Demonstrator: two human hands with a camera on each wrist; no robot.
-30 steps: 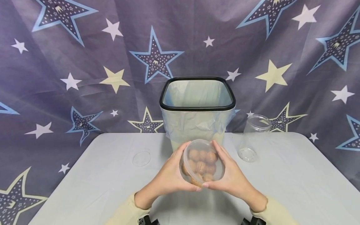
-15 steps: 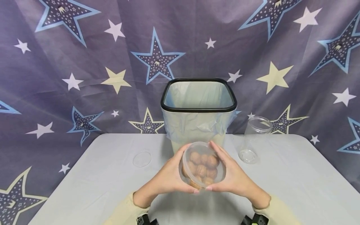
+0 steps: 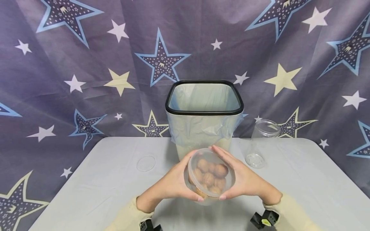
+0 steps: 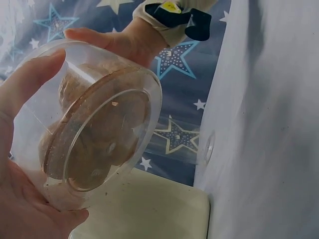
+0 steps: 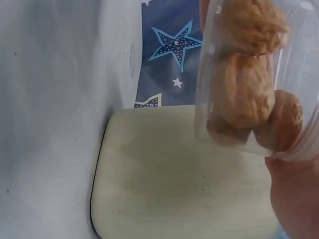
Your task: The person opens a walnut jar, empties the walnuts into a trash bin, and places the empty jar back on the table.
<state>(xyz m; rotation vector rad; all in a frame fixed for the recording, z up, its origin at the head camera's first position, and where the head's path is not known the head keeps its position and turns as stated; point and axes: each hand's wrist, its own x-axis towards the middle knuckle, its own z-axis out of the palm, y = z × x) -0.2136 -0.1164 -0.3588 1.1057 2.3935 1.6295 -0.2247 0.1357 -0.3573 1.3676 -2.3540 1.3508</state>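
Observation:
Several walnuts [image 3: 208, 179] lie inside a round clear plastic tub [image 3: 194, 163], which has a translucent lid facing up towards the head camera. The tub is tilted in front of the bin, gripped from both sides. My left hand [image 3: 180, 182] curls round its left side, thumb along the near edge. Opposite it, my right hand [image 3: 244, 180] holds the right side, fingers over the far rim and thumb at the near rim. In the left wrist view the tub's clear base [image 4: 107, 142] shows, with walnuts behind it. The right wrist view shows walnuts [image 5: 246, 92] through the side wall.
A bin [image 3: 202, 128] with a black rim and a plastic liner stands directly behind the hands. Back right on the white table [image 3: 95, 179] stands a tall clear jar [image 3: 255, 147] without a lid. A clear round disc [image 3: 146, 163] lies at the left.
The tub has shifted slightly down and right, its lid turning more to the right. My right hand has moved a little right with it; both hands keep their hold.

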